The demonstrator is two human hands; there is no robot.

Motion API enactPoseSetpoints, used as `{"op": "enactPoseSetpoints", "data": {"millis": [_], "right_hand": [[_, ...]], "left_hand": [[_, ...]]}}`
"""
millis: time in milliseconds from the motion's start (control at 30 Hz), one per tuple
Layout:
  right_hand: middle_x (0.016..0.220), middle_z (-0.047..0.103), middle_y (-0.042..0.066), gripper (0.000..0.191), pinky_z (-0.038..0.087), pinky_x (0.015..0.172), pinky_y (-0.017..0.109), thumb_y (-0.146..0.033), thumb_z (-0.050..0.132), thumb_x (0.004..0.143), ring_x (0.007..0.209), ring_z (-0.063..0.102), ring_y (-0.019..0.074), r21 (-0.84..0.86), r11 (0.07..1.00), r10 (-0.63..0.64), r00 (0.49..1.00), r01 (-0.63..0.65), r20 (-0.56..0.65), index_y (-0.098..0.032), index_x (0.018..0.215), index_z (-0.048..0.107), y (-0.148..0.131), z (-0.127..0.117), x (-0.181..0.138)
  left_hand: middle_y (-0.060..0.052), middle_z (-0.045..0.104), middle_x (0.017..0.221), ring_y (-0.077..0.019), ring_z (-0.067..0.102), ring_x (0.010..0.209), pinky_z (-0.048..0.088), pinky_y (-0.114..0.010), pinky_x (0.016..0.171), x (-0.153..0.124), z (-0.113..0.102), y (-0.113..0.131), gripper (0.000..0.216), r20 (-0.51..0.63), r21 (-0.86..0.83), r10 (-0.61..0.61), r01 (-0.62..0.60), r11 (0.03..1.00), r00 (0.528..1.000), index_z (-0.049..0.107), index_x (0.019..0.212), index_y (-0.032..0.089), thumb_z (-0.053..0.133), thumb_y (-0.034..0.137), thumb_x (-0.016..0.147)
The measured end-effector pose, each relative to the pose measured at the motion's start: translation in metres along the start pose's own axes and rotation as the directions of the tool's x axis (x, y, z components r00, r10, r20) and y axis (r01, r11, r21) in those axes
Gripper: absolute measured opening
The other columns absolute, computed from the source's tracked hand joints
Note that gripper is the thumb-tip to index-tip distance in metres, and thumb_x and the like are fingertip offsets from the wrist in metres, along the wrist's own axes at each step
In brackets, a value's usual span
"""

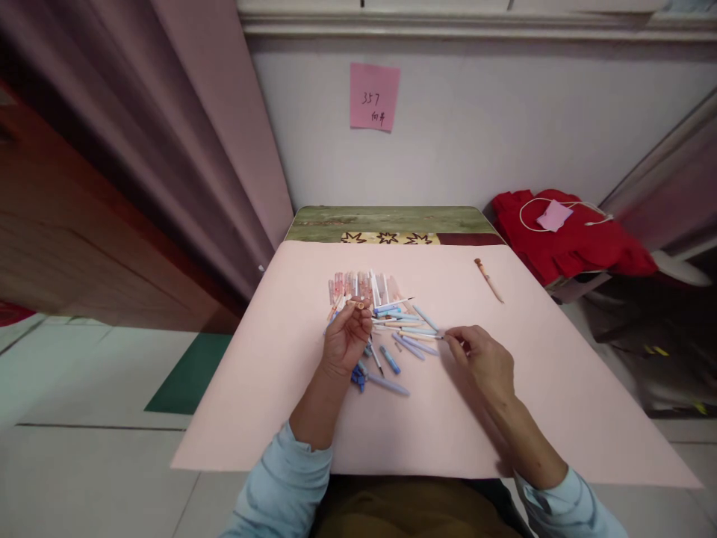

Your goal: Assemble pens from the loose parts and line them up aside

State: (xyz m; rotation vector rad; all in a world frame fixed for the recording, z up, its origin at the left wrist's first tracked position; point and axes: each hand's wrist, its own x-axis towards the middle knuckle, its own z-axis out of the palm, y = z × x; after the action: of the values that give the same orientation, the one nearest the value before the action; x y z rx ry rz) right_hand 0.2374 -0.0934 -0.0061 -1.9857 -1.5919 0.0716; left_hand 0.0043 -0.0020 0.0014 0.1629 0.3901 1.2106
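Note:
A heap of pens and pen parts [392, 321] lies in the middle of a pink sheet [560, 403] on a small table. My left hand [346, 340] is raised over the left side of the heap, fingers pinched on a short pen barrel with a brown end. My right hand [485, 360] rests on the sheet at the heap's right edge, fingertips closed on the tip of a thin white refill that points left into the pile. Blue barrels and caps lie between the two hands.
One peach-coloured pen [489, 281] lies apart at the sheet's far right. Red cloth [565, 239] with a white cord sits on a seat to the right. A pink note [373, 96] hangs on the wall; a curtain hangs left.

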Motion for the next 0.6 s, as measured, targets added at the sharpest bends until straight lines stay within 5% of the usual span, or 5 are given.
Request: {"op": "enactPoseSetpoints", "data": {"millis": [600], "right_hand": [[0.083,0.069,-0.001,0.018,0.037,0.054,0.025,-0.032,0.055,0.085,0.066,0.061,0.0136,0.045,0.999,0.021,1.000,-0.022,0.023,-0.026,0.084,0.072,0.0015,0.0017,0.0045]], "left_hand": [[-0.003,0.060,0.078,-0.0078,0.060,0.066,0.052,-0.017,0.058,0.0017,0.0016,-0.0003,0.007,-0.002,0.063,-0.012,0.013,0.998,1.000,0.063,0.091,0.013,0.057,0.014,0.087]]}}
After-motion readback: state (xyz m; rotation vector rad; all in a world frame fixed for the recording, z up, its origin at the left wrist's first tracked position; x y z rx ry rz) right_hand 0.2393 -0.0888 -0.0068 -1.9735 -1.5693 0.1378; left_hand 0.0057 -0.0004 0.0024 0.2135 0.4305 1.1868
